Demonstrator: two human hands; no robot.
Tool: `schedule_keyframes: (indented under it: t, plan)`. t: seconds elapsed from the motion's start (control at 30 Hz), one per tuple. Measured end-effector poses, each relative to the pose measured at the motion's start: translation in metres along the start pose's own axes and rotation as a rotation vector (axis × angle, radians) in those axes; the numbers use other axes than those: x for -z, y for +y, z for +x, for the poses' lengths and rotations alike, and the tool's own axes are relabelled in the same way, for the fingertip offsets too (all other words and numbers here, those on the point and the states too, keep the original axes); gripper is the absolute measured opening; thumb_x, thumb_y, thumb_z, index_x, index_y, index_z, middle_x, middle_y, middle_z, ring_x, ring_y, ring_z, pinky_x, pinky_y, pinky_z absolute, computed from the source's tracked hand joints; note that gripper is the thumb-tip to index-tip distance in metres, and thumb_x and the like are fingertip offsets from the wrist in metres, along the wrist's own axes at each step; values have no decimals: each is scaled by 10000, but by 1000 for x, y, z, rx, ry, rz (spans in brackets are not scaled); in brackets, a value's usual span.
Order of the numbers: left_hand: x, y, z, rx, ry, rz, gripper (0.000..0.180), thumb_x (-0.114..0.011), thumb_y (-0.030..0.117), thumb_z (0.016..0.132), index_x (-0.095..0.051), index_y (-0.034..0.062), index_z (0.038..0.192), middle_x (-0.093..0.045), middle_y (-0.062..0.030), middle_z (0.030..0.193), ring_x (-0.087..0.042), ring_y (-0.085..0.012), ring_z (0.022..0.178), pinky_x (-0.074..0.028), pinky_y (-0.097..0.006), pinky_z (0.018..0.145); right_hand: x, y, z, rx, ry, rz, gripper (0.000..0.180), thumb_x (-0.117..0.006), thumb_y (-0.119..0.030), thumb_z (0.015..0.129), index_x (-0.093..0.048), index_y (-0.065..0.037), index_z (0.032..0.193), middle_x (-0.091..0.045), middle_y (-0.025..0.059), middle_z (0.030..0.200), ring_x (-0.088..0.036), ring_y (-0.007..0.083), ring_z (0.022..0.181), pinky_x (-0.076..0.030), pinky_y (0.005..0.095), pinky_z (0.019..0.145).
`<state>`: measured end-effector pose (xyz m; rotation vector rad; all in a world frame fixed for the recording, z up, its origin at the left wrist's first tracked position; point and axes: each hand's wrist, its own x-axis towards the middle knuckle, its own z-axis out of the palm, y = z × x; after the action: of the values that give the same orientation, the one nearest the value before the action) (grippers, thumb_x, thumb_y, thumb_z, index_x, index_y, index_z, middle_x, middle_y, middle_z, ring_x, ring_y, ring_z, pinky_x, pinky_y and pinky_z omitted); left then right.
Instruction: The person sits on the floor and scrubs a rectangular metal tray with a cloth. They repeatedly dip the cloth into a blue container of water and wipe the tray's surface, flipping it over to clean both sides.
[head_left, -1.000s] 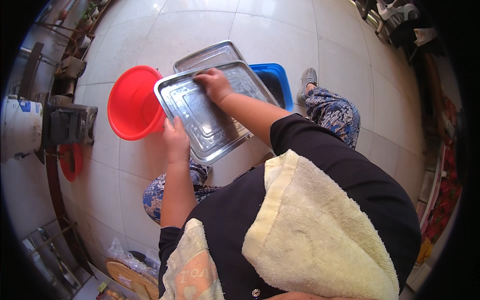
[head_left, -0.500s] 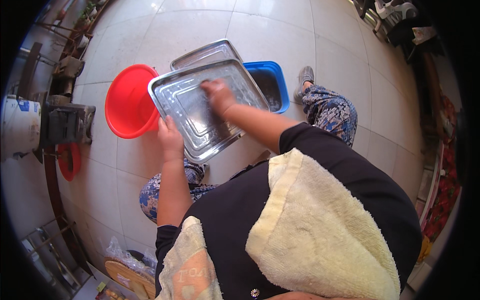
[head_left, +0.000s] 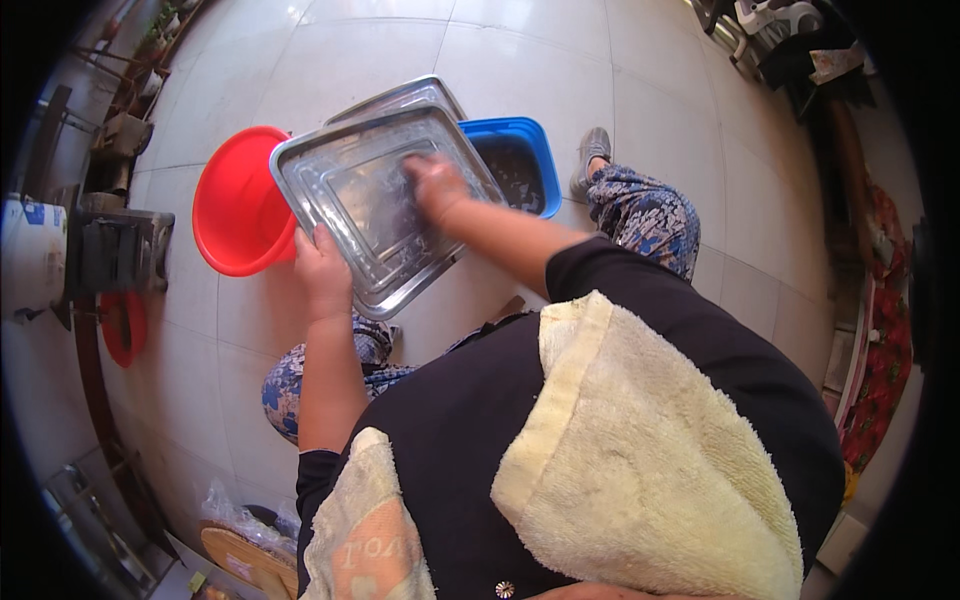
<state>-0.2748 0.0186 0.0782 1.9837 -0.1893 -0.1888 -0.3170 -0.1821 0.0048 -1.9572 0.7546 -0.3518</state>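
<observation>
Red basin (head_left: pixel 238 208), blue tub (head_left: pixel 520 160), yellow towel (head_left: pixel 640 460).

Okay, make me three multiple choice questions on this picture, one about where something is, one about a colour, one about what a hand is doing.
1. Where is the red basin? A left of the metal tray; B right of it; C on top of it.
2. What colour is the tub past the tray? A green; B blue; C black.
3. What is the left hand doing? A hanging free; B gripping the tray's near edge; C resting on a knee.

Answers: 1 A, the basin shows at the tray's left; 2 B, its rim is blue; 3 B, fingers clasp the tray's edge.
</observation>
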Motion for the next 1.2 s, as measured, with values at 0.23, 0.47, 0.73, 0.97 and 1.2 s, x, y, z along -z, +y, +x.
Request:
schedule_keyframes:
  t: [0.23,0.47,0.73,0.97,1.2]
  plan:
    - [5,-5,5,108,1,188,395,-580,116,821,-518,-43,1177,-641,-244,1030,-632,-370,958,-483,-414,838,-30,-47,-66,525,-60,-169,242,-563,-179,850,-599,-113,1080,-607,208,944,-602,375,887,-498,442,779]
    - [-5,-6,-10,24,-3,131,359,-587,119,822,-529,-51,1133,-650,-242,979,-643,-374,911,-491,-421,805,-15,44,20,-104,58,-275,249,-518,-235,878,-612,-116,1076,-573,244,1038,-591,410,931,-504,445,780]
    - [5,-6,-10,49,15,154,313,-587,104,823,-530,-82,1069,-641,-267,940,-643,-393,880,-493,-424,780,-23,-27,-23,100,-77,-247,315,-539,-222,864,-561,-171,1174,-577,182,1006,-596,381,934,-470,447,845]
    - [2,-5,-6,27,30,120,308,-588,95,826,-528,-76,1076,-640,-264,957,-634,-392,917,-488,-427,794,-38,-65,-58,511,-89,-250,302,-544,-109,818,-609,-184,1103,-578,173,996,-615,393,779,-525,452,715]
    - [-1,-7,-8,44,-4,186,320,-597,111,823,-529,-67,1079,-634,-265,983,-628,-405,913,-486,-434,798,-28,21,28,-315,138,-102,267,-528,-146,837,-610,-139,1091,-583,212,1017,-592,433,828,-488,472,791]
